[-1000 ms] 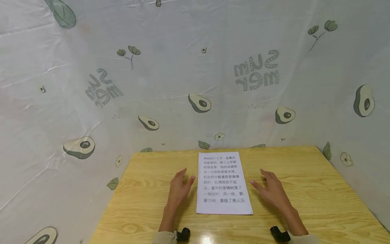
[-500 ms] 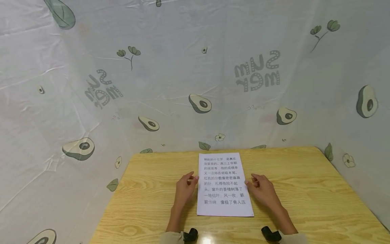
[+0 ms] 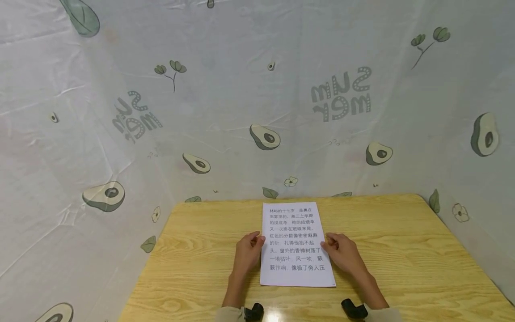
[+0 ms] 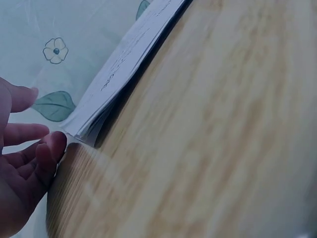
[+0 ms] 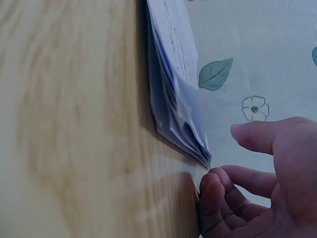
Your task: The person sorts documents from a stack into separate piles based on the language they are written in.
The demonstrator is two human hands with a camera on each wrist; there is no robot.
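Observation:
A stack of white paper sheets (image 3: pixel 295 241) printed with black Chinese characters lies on the wooden table (image 3: pixel 193 250). My left hand (image 3: pixel 247 254) is at its left edge, fingers loosely bent, with the thumb at the margin. On the other side, my right hand (image 3: pixel 345 255) mirrors it at the right edge. In the left wrist view, the fingertips (image 4: pixel 58 141) come right up to a corner of the stack (image 4: pixel 119 74). The right wrist view shows its loose layers (image 5: pixel 181 106) fanned slightly apart, the fingertips (image 5: pixel 215 186) beside the corner and the thumb raised away.
A pale curtain (image 3: pixel 225 103) with avocado and leaf prints closes off the back and both sides of the table. Black curved pieces (image 3: pixel 254 311) sit at both wrists, by the light sleeves (image 3: pixel 230 314).
Both hands have moved inward from beside the paper to its left and right edges, and their fingers have bent more. The paper has stayed in place on the table.

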